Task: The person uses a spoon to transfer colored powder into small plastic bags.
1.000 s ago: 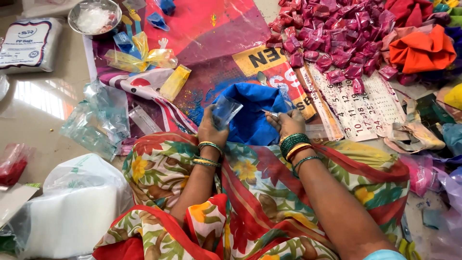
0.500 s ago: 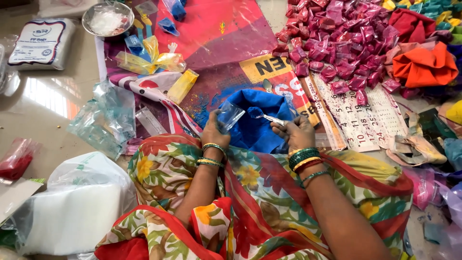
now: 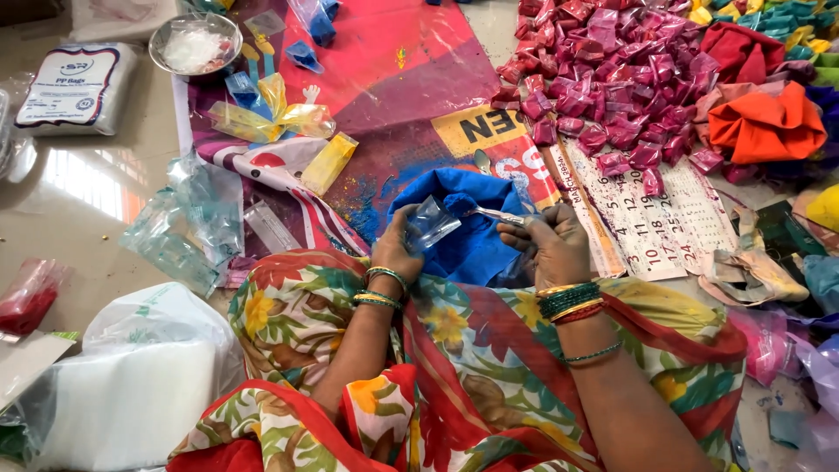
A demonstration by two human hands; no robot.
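My left hand holds a small clear plastic pouch open over a heap of blue powder on a blue cloth. A metal spoon sits in my right hand, its bowl loaded with blue powder and touching the mouth of the pouch. Both wrists carry bangles and rest above my lap, which is covered by flowered cloth.
A pile of filled pink pouches lies at the back right beside an orange cloth bundle. Empty clear bags lie left, with a steel bowl of white powder, yellow pouches and a calendar sheet.
The spoon has lifted out of the blue heap with powder and come up to the pouch's mouth. The view has shifted slightly.
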